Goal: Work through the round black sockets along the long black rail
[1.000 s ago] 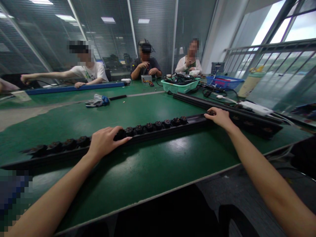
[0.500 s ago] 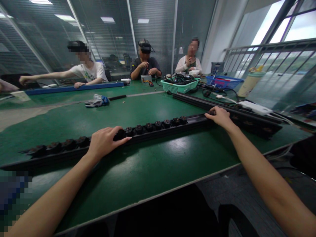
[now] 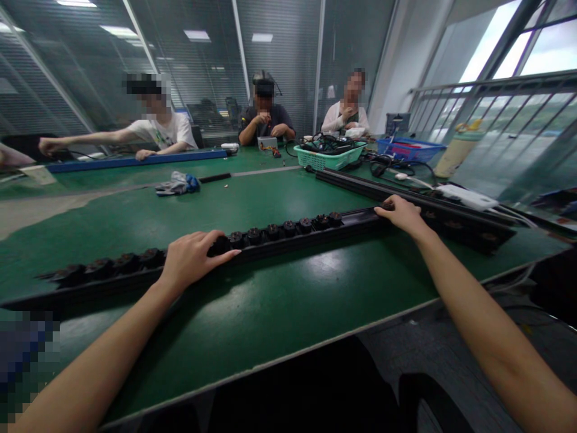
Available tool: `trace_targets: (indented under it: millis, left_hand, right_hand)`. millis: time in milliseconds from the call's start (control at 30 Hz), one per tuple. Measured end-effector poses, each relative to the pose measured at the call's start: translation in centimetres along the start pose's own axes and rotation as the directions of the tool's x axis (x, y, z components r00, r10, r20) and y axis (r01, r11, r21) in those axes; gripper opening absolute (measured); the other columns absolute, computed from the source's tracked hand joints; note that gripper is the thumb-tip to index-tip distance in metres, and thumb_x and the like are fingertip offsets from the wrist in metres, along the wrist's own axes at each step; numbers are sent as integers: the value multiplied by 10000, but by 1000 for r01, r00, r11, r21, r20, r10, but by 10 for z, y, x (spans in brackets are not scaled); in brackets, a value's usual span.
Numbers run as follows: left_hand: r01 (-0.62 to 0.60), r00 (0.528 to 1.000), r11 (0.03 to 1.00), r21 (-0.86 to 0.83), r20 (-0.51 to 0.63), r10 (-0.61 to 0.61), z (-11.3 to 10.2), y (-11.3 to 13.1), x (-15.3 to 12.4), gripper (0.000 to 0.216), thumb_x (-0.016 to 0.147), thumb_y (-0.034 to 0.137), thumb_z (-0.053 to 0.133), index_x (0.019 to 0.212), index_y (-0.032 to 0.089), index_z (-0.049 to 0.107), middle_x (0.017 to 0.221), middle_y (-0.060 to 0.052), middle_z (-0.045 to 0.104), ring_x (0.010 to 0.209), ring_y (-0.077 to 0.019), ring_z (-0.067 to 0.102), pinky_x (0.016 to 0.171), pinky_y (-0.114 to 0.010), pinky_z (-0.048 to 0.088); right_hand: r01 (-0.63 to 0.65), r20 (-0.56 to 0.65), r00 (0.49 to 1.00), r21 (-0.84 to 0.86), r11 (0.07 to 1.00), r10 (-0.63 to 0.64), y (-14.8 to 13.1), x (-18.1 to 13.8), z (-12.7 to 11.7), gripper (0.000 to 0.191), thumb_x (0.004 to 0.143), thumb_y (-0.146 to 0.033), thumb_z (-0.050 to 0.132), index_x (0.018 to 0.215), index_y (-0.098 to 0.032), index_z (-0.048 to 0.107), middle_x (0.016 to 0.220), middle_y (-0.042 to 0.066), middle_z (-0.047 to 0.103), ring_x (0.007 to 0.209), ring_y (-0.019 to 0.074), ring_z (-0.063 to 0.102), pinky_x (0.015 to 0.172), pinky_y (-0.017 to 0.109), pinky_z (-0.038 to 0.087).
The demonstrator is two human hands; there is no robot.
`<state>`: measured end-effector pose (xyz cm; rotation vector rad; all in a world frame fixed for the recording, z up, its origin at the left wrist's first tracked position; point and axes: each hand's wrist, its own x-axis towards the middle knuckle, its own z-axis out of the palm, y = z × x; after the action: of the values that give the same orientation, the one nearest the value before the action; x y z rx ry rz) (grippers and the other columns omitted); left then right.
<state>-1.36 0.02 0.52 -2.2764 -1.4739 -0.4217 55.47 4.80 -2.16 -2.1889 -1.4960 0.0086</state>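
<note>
A long black power strip [image 3: 288, 242] lies slantwise across the green table, its open rail carrying a row of round black sockets [image 3: 272, 231]. My left hand [image 3: 189, 255] grips it left of the middle, fingers over the sockets and thumb along the near side. Near the strip's right end, my right hand [image 3: 402, 215] closes around a dark part on the rail, with fingertips and thumb on it. Both palms hide what lies beneath them.
A second black rail [image 3: 433, 219] lies at the right beside a white power adapter [image 3: 469, 197]. Behind stand a green basket [image 3: 329, 159] of cables, a blue basket [image 3: 410, 150] and a bottle [image 3: 457, 153]. Gloves [image 3: 178, 183] lie mid-table. Three people sit across; one touches a blue bar [image 3: 144, 161].
Both my hands and the power strip stay practically where they were. Across the table, the left person's outstretched hand has shifted slightly right, and the right person's raised hand is a little lower.
</note>
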Motion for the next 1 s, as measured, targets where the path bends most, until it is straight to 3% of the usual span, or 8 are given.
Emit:
trace_targets:
  millis: [367, 600, 1000]
  left_hand:
    - [5, 1000, 1000, -3, -15, -5, -1, 0, 0, 765, 938, 866, 406, 1164, 223, 752, 979, -115, 799, 853, -284, 726, 676, -314, 426]
    - [-3, 1000, 1000, -5, -17, 3, -2, 1, 0, 753, 945, 858, 400, 1154, 227, 753, 977, -120, 801, 851, -289, 728, 665, -318, 428]
    - [9, 1000, 999, -39, -7, -9, -1, 1, 1, 789, 935, 873, 402, 1163, 209, 761, 995, -143, 796, 866, -307, 723, 690, -334, 439]
  right_hand:
    - [17, 22, 1000, -19, 1000, -17, -3, -1, -2, 298, 880, -522, 624, 1008, -254, 612, 1065, 108, 754, 1097, 360, 679, 1024, 504, 418]
    - [39, 4, 999, -9, 999, -39, 0, 2, 2, 270, 873, -518, 615, 958, -263, 585, 964, 88, 748, 1051, 363, 684, 1001, 522, 440]
    - [49, 0, 999, -35, 998, -49, 3, 3, 5, 307, 893, -532, 597, 1020, -254, 618, 1038, 106, 756, 1069, 362, 678, 986, 508, 440]
